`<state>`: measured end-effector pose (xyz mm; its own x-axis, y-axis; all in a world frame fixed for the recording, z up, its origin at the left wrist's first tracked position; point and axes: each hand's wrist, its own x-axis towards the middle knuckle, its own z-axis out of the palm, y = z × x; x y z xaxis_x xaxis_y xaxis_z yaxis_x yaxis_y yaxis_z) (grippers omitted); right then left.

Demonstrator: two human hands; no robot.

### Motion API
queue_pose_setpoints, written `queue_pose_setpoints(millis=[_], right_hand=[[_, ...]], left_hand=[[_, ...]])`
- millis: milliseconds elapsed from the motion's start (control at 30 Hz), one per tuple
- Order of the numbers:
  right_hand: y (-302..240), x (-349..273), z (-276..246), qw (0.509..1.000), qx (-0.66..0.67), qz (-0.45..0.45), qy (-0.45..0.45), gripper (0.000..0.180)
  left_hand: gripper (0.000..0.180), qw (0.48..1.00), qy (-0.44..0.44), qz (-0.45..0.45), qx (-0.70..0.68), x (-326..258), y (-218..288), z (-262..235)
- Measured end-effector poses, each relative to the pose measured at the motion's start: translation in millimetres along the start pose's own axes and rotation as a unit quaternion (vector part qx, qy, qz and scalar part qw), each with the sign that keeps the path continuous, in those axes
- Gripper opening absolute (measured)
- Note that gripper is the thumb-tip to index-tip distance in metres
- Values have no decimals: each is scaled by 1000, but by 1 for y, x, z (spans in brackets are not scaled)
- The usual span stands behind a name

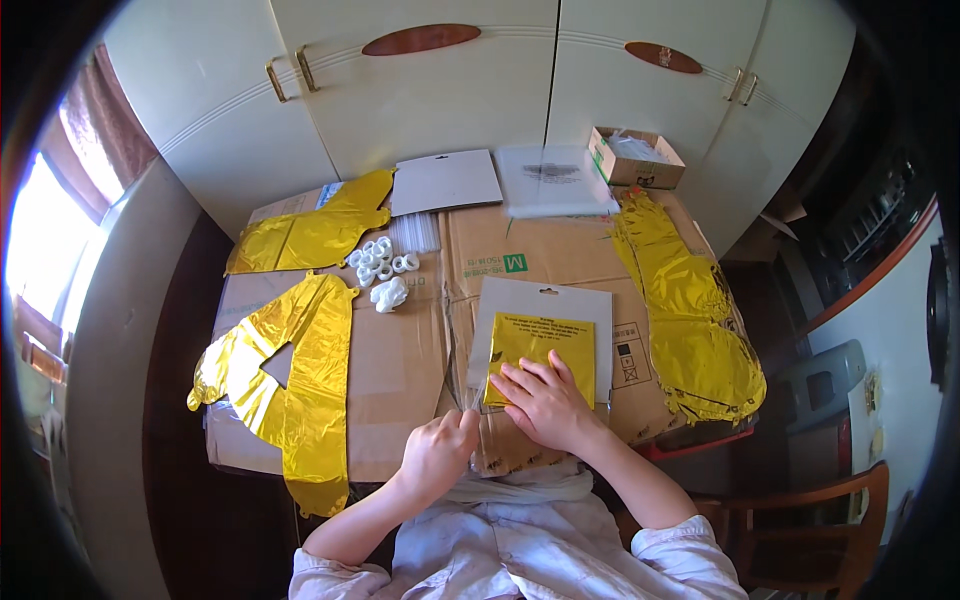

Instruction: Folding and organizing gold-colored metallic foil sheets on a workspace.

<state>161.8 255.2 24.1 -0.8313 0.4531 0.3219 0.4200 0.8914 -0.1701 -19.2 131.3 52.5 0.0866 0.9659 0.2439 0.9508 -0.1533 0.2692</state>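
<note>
My right hand (548,405) lies flat with fingers apart on a folded gold foil sheet (570,335) with dark print. The gold sheet rests on a pale card (603,315) with a hang hole at its top edge. Just left of it, my left hand (440,452) is closed, fingertips pressed together, near the card's lower left corner. Faint clear plastic shows by those fingertips, but what they hold is hidden. At the left lie flat gold foil balloons, a letter-like one (318,400) and another (300,240) farther back.
A flattened cardboard sheet (400,340) covers the table. White tape rolls (375,258), a crumpled white piece (389,294) and clear straws (415,232) lie left of centre. Behind are grey cards (447,182), clear bags (555,195) and a small box (640,175). Gold foil balloons (690,310) pile at right.
</note>
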Motion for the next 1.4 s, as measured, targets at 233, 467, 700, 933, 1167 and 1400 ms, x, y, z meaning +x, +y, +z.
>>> queue_pose_setpoints(millis=[233,467,700,933,1167,1400], right_hand=[[1,-1,3,1000,17,2,16,44],[3,-2,3,999,24,-2,26,43],[2,-2,5,999,27,-1,29,42],[1,-2,5,999,24,1,33,41],[1,-1,3,999,15,-4,33,41],[0,5,-5,1000,1,-19,18,38]], left_hand=[[17,999,29,-32,-30,28,-3,17],[14,990,40,-15,-138,23,1,7],[13,994,13,-17,-106,29,-12,12],[12,990,21,2,-137,36,-24,12],[19,995,52,36,-75,24,-17,2],[38,996,63,60,6,-7,-6,5]])
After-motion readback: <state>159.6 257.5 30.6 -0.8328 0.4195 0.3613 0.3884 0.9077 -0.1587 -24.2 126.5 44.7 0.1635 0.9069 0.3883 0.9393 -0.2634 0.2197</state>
